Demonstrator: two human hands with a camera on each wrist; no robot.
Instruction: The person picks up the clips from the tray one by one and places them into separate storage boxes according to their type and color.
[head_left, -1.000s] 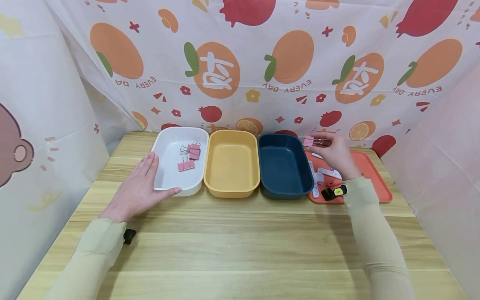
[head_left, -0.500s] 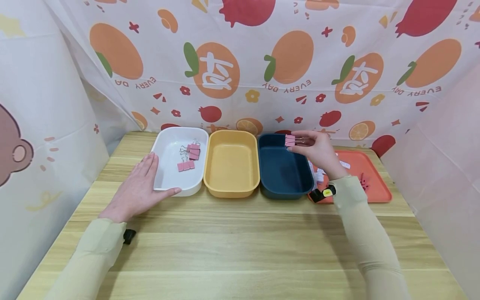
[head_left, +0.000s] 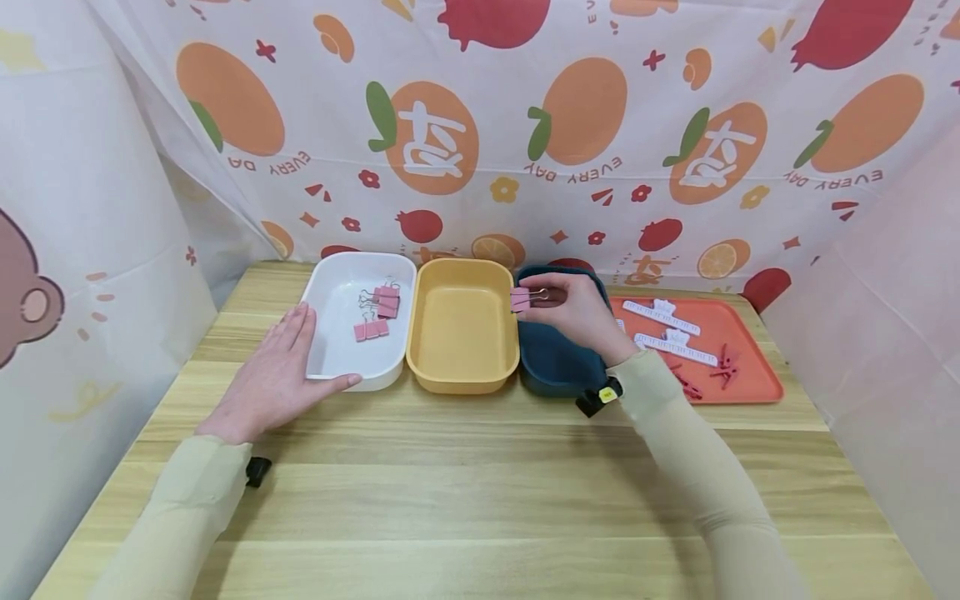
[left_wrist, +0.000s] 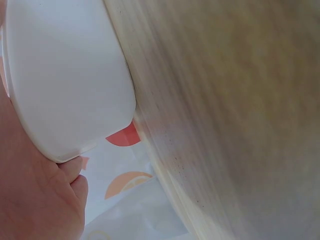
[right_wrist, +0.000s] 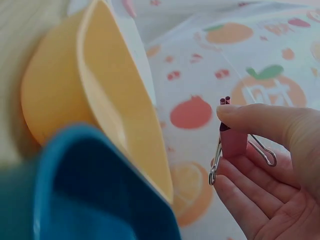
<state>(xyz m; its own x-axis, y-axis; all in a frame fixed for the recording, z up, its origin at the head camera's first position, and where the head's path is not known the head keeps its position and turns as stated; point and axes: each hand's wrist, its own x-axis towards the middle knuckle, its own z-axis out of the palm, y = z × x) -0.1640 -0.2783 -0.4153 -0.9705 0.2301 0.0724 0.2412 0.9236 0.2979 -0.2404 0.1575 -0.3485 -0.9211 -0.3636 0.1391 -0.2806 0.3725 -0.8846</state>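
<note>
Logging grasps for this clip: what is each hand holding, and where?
Right hand pinches a small pink metal binder clip by its body; left hand holds nothing.

A pale wood grain with a matt finish is shown by the worktop (head_left: 480,500), smooth, faintly glossy plastic by the white tub (head_left: 337,354), yellow tub (head_left: 461,375) and blue tub (head_left: 551,375), and painted metal with bright wire handles by the pink binder clip (head_left: 521,299).

Both arms wear long, close-fitting sleeves of pale beige cloth reaching to the wrists. A small black device (head_left: 257,471) sits under the left cuff; another black device with a yellow label (head_left: 600,397) sits at the right cuff.
</note>
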